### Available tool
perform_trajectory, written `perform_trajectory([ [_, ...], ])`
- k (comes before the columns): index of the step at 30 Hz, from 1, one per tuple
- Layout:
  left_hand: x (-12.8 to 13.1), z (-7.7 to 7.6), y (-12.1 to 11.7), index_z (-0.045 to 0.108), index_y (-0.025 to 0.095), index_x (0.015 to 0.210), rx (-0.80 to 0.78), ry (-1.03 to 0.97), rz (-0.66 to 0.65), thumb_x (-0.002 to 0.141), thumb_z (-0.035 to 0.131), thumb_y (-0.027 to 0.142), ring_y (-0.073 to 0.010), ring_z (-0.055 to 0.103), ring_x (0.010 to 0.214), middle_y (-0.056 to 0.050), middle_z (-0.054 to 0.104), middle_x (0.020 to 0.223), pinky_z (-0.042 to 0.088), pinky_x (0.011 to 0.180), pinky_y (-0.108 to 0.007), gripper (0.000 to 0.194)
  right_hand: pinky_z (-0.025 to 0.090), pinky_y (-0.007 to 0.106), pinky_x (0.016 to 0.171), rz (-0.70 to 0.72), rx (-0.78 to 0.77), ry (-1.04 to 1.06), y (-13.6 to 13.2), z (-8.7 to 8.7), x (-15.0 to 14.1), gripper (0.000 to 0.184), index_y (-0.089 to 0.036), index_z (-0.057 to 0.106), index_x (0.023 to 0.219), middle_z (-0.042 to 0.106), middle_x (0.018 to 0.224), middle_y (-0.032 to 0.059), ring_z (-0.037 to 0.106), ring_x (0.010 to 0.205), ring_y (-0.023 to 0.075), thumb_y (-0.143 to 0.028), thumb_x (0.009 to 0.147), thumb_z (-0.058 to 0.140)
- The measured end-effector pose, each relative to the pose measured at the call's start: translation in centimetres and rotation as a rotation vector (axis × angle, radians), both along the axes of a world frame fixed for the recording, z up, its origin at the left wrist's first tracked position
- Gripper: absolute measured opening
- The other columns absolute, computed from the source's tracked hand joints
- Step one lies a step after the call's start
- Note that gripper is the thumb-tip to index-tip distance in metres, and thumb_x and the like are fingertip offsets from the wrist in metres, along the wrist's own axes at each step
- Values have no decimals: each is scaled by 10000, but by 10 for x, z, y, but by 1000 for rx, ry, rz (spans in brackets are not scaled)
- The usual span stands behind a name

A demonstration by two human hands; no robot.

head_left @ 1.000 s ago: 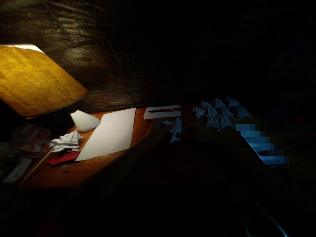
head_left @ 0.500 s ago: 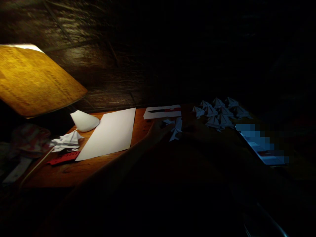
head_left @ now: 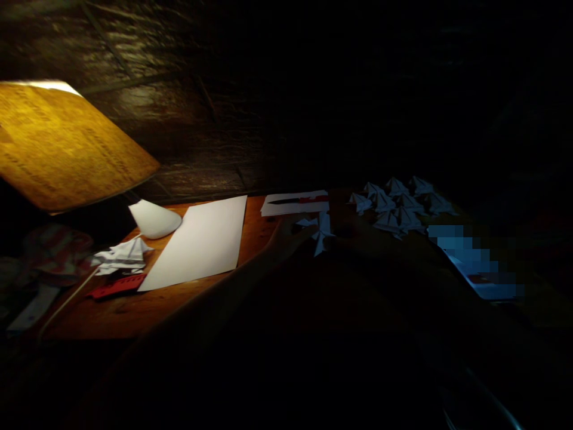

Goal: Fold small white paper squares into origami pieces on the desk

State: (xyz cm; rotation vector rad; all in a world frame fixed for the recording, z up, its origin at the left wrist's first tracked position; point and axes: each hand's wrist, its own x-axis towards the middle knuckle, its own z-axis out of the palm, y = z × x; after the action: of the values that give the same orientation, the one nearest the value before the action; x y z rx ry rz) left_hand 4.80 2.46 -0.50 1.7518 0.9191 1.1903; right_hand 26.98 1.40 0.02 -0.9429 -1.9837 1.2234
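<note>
A piece of folded white paper [head_left: 323, 226] with pointed ends is held between my hands above the dim middle of the table. My left hand [head_left: 289, 234] is closed on its left side, where a small folded flap sticks out. From the right, the fingers of my right hand [head_left: 353, 234] meet the paper near its lower point; this hand is very dark, but it seems to pinch the edge. Just behind the hands lies a small stack of white paper [head_left: 290, 209] with a red-handled knife [head_left: 308, 199] on top. Several finished-looking folded paper figures [head_left: 398, 206] stand beyond my right hand.
A lamp with a yellow shade [head_left: 71, 143] and white base [head_left: 154, 220] lights the left side. Near it are a large white sheet [head_left: 201, 245], crumpled-looking folded paper [head_left: 123, 255] and a red object [head_left: 117, 286]. A glowing phone-like screen [head_left: 474, 269] lies at right on the wooden table [head_left: 179, 298].
The folded paper has turned slightly in my hands, its upper strip now more upright. My right fingertips have shifted a little up and right. Everything else lies the same.
</note>
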Motion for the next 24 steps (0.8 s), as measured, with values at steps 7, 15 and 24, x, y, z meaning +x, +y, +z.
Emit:
perform_trajectory([
  [7, 0, 0, 0, 707, 186, 826, 13, 30, 24, 800, 760, 500, -168, 613, 738, -20, 682, 776, 500, 685, -302, 320, 557, 421, 925, 56, 24, 6, -3, 5, -1, 256, -201, 769, 1068, 772, 1121, 77, 711, 991, 263, -352, 873, 704],
  [15, -1, -1, 1, 696, 179, 811, 25, 64, 26, 800, 757, 533, -172, 613, 744, -22, 670, 766, 511, 703, -311, 359, 571, 435, 920, 43, 158, -17, 3, -1, -1, 237, -212, 775, 1057, 777, 1108, 74, 722, 1030, 273, -341, 889, 670],
  [24, -2, -2, 1, 690, 179, 792, 50, 81, 14, 824, 734, 545, -158, 594, 720, -14, 656, 744, 493, 665, -286, 370, 574, 405, 913, 70, 172, -24, 1, 4, 0, 226, -212, 781, 1072, 782, 1090, 65, 730, 972, 251, -322, 906, 674],
])
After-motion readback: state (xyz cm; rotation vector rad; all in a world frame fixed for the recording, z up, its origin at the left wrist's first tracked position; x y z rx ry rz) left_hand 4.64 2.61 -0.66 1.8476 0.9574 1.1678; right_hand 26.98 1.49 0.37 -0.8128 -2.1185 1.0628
